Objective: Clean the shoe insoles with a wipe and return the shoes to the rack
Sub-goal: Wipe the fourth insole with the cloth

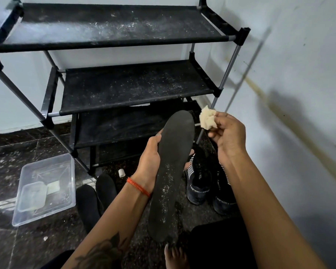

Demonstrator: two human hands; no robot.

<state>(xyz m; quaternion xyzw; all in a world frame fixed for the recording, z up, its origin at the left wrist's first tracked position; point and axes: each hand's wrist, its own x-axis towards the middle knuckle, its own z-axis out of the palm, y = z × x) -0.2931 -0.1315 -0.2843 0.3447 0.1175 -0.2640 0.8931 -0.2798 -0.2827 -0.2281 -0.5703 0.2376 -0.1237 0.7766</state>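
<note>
Before the rack [124, 90], left hand [149, 158] grips insole [173, 162]; right hand [227, 136] pinches wipe [208, 119].

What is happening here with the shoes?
A person holds a long dark insole in the left hand and pinches a crumpled beige wipe in the right hand, clear of the insole. White specks remain near its heel. Two black sport shoes stand on the floor; the black fabric rack shelves hold no shoes.

- Dark speckled floor [37, 144] carries a black shoe rack [113, 88].
- Clear plastic tub [45, 187] near its left leg.
- Two black insoles [97, 199] beside the tub.
- Two dark shoes [208, 183] by the right wall.
</note>
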